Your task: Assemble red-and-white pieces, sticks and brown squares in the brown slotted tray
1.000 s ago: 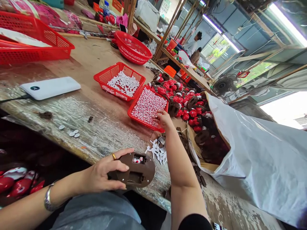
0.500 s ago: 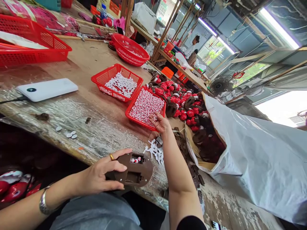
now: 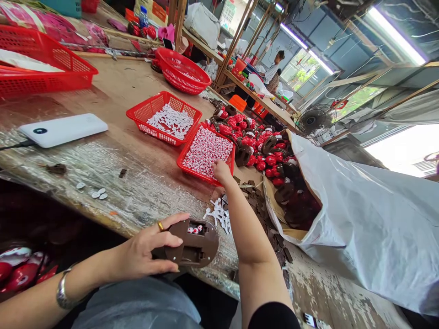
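Working at a long wooden bench [image 3: 103,114] covered in scuffed clear plastic; head view only. Left hand [image 3: 144,249] sits at the bench edge, fingers curled round the rim of a brown plastic casing [image 3: 194,242], holding it firmly, thumb across the top. Gold ring on 1 finger, silver bangle [image 3: 63,290] on the wrist. Casing has 2 rectangular openings; the upper shows small red-and-white beads [image 3: 194,230].

Right hand [image 3: 221,171] reaches forward, fingers drawn narrow, tips over the near corner of a red plastic tray [image 3: 192,170] heaped with the same beads. Cannot tell if a bead is pinched.

Just beyond the tray, a red basket [image 3: 144,109] of white plastic pieces [image 3: 170,121]. More white pieces [image 3: 217,217] lie on the bench below the right wrist. To the right, a white woven sack [image 3: 360,219], paper-lined, holds red and brown moulded parts [image 3: 264,155]. White power bank [image 3: 63,130] on the bench, left, cable attached.
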A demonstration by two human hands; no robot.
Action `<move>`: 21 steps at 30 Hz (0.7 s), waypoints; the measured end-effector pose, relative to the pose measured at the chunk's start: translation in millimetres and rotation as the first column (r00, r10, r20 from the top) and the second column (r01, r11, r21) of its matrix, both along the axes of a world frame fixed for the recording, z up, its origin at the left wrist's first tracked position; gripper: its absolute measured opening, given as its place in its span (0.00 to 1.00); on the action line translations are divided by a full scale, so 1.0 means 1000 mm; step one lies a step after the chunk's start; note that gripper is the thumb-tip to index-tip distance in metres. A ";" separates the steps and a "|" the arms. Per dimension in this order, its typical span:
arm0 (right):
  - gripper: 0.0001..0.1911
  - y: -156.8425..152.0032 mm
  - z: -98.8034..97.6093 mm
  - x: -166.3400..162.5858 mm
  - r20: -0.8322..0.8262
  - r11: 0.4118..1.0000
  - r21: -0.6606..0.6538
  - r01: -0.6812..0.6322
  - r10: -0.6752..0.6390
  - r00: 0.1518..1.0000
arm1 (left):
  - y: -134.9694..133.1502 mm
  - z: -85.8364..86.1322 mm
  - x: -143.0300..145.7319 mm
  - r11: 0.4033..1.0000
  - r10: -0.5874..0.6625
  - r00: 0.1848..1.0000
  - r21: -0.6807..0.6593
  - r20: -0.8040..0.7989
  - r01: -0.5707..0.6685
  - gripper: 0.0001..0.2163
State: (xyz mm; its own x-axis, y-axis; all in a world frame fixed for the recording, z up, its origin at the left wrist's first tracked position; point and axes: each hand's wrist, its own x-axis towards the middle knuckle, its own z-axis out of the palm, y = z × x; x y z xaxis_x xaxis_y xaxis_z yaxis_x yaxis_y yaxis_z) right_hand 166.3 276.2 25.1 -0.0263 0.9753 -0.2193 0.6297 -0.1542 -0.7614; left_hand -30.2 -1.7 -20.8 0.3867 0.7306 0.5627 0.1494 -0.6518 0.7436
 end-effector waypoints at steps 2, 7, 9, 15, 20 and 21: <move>0.13 0.005 -0.003 -0.009 0.101 0.999 0.013 -0.034 0.032 0.994 | 0.000 0.003 0.000 1.000 -0.004 1.000 0.019 -0.013 0.004 0.16; 0.10 0.005 0.011 -0.013 0.204 0.993 0.043 -0.113 0.102 0.974 | -0.001 0.002 -0.001 1.000 -0.008 1.000 0.013 -0.013 0.008 0.16; 0.10 -0.010 0.024 -0.005 0.189 0.989 0.060 -0.138 0.125 0.974 | -0.001 0.000 -0.002 1.000 -0.004 1.000 -0.009 -0.007 0.004 0.16; 0.13 -0.148 0.055 0.029 0.131 0.785 0.325 -0.526 0.514 0.848 | -0.003 -0.005 -0.001 0.980 0.054 0.998 -0.193 0.011 -0.051 0.17; 0.09 -0.247 0.042 0.033 0.566 0.275 0.438 -0.856 0.655 0.500 | -0.001 -0.005 0.005 0.953 0.094 0.994 -0.295 0.057 -0.073 0.25; 0.08 -0.253 0.039 0.031 0.606 0.250 0.433 -0.866 0.630 0.485 | 0.000 -0.006 0.007 0.957 0.102 0.992 -0.281 0.074 -0.078 0.25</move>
State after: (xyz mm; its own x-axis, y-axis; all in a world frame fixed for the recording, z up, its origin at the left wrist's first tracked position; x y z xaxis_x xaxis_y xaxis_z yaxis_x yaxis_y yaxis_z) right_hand 197.6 23.4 63.7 -0.8843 0.3880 0.2600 0.3461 0.9181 -0.1929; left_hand -23.5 -2.0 -26.4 0.2707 0.8920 0.3619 0.1247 -0.4053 0.9056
